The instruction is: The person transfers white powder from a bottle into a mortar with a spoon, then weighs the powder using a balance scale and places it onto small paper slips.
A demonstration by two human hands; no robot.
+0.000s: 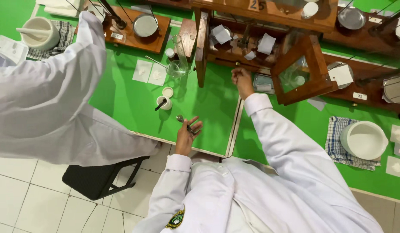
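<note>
White coat sleeves of the wearer fill the lower frame, both arms reaching up toward 12 o'clock over a green bench top [122,99].

Left hand [188,131]: resting palm-up near the bench's front edge, fingers loosely curled around a small metal spatula [185,123]. Spoon end of the spatula lies at about 11 o'clock from the palm; its long axis runs from 11 to 5 o'clock across the fingers.

Right hand [242,80]: raised at 12 o'clock from the body, closed into a narrow pinch at the front of a wooden balance case [269,47]. What it pinches, if anything, cannot be made out.

Small white jar [164,103]: open, a dark-handled tool standing in it, its lid [167,92] just beside at 12 o'clock. Jar lies at 11 o'clock from the left hand, in line with the spatula's axis, near but apart. Left hand is clearly the nearer of the two; the right is well apart, across the bench seam.

Further items: two paper squares [149,72] with white powder and a glass beaker [177,68] with a measuring cylinder, all at 12 o'clock of the jar; white mortar [363,139] on a checked cloth at 3 o'clock; a second mortar with pestle [39,33] at 10 o'clock.

Another person's white sleeve [49,86] crosses at 9 o'clock, reaching to a separate balance.
</note>
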